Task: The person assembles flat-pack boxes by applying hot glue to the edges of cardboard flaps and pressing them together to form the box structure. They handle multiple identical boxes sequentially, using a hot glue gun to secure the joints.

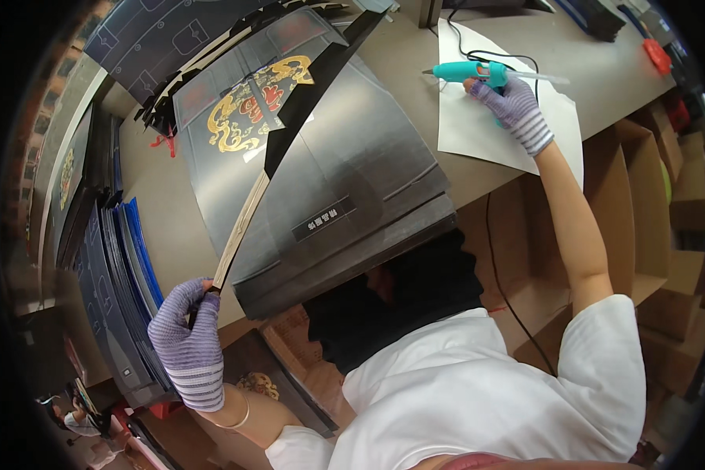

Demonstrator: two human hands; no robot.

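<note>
— What are we holding at lower left of the frame?
— Our left hand (186, 337), its gloved fingers (182, 300) closing on the end of a long black cardboard strip (290, 129), which is rising toward the top centre over the dark printed box sheet (352, 188) lying on the bench (164, 211).
— And at upper right?
— Our right hand (513, 106) is gripping the turquoise glue gun (470, 72) over the white paper (478, 129).

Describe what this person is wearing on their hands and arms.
Both the left hand and the right hand wear knitted gloves striped purple and white. A thin bangle circles the left wrist. Short white sleeves leave the forearms bare.
</note>
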